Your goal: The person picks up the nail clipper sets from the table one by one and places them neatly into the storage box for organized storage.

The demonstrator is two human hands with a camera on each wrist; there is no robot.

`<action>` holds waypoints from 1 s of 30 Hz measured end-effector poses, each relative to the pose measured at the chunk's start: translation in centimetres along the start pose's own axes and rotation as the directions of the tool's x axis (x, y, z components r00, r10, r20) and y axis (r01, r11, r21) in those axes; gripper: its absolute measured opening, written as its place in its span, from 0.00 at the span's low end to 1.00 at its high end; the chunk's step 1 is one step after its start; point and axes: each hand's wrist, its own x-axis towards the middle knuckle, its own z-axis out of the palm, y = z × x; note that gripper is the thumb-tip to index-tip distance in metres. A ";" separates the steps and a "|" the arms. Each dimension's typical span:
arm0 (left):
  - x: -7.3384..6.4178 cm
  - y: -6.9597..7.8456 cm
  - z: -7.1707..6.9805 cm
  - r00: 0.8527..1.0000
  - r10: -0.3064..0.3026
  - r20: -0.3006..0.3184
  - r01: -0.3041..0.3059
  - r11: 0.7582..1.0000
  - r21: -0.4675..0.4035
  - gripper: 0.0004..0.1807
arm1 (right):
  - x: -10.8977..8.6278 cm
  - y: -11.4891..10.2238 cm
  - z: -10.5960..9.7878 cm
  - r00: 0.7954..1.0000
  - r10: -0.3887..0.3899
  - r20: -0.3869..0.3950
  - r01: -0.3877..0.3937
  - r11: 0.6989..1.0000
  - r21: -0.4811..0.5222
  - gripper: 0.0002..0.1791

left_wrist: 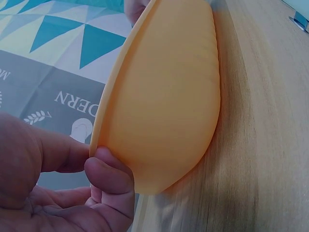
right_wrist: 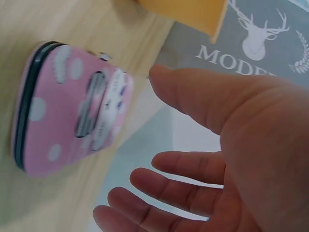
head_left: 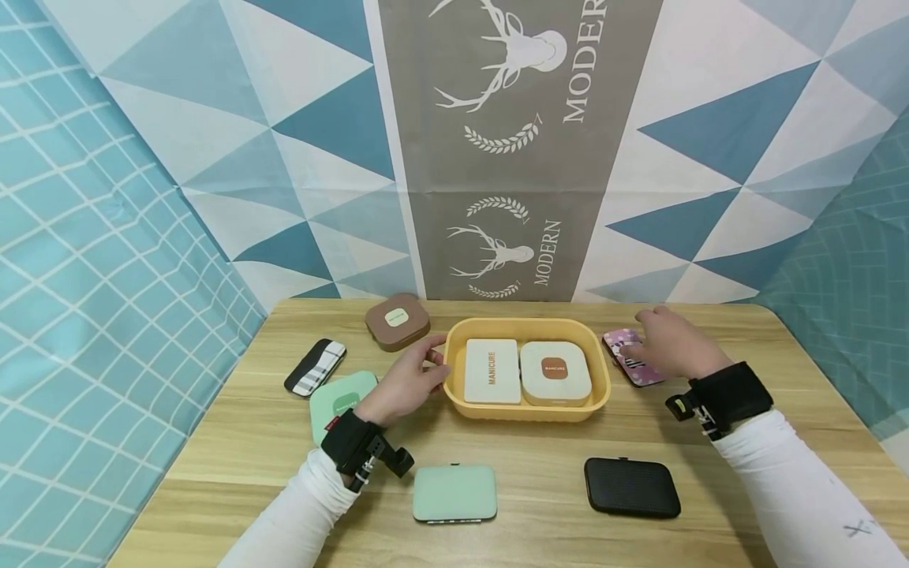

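Observation:
A yellow oval basket (head_left: 527,412) stands mid-table. Inside it are a white rectangular manicure case (head_left: 483,383) and a rounded white manicure case (head_left: 568,386) with an orange label. My left hand (head_left: 406,385) pinches the basket's left rim between thumb and finger; the left wrist view shows this grip on the basket (left_wrist: 164,96). My right hand (head_left: 678,343) hovers over a pink polka-dot case (head_left: 625,347), thumb and fingers spread. In the right wrist view, a gap separates the right hand (right_wrist: 231,140) from the pink case (right_wrist: 63,121).
A brown rounded case (head_left: 412,335), a black-and-plaid case (head_left: 312,369) and a green rounded case (head_left: 348,386) lie at the left. Nearer the front are a mint rectangular case (head_left: 454,493) and a black case (head_left: 632,487). Patterned cloth hangs behind the table.

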 end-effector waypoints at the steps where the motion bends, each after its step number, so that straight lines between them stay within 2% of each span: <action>1: 0.0 0.0 0.0 1.000 -0.001 0.000 0.001 1.000 -0.001 0.29 | 0.0 0.1 0.1 1.000 0.003 -0.002 -0.003 1.000 -0.003 0.41; 9: 0.0 0.0 0.0 1.000 0.003 0.010 -0.003 1.000 -0.017 0.30 | 0.1 0.6 1.5 0.999 0.051 0.002 -0.051 0.999 0.005 0.42; 17: 0.0 0.0 -0.1 1.000 0.012 0.015 -0.012 1.000 -0.010 0.30 | 0.4 0.6 2.6 0.998 0.064 0.007 -0.064 0.997 0.046 0.42; 30: 0.1 -0.2 0.0 1.000 0.000 0.004 0.000 1.000 0.001 0.29 | 0.7 0.3 2.8 0.995 0.080 0.059 -0.086 0.991 0.100 0.38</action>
